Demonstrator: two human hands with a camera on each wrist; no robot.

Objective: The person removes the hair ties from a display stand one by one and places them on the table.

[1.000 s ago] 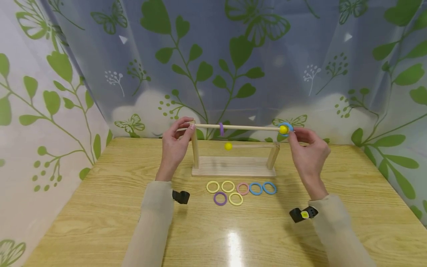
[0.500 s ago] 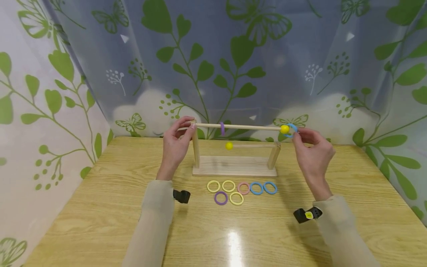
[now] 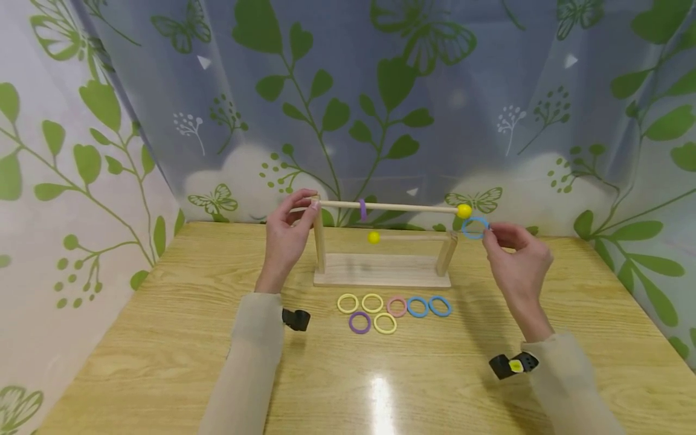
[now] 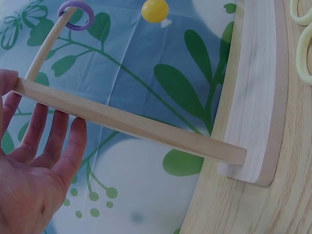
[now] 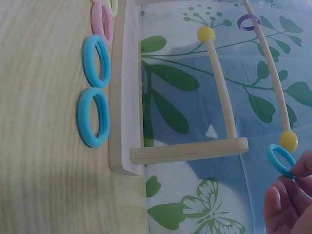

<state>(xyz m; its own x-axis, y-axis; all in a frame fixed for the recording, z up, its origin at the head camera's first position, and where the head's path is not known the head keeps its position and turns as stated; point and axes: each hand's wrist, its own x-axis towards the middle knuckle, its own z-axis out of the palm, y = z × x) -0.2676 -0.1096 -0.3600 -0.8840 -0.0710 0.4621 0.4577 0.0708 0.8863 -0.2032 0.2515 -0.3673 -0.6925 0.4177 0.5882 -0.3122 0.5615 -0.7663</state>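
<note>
My left hand grips the top of the left post of a wooden stand, thumb on one side and fingers on the other. From that post a long upper rod runs right to a yellow ball at its end. One purple ring hangs on this rod. Between thumb and fingertips, my right hand pinches a blue ring, held off the rod just below and right of the yellow ball. A shorter lower rod with its own yellow ball extends left from the right post.
In front of the stand's base, several loose rings lie on the wooden table: yellow ones, a pink ring, two blue ones and a purple ring. A leaf-patterned curtain hangs behind the table.
The blue ring, earlier around the upper rod's yellow ball, has come off past it to the right and dropped lower with my right hand. The left hand stays on the post.
</note>
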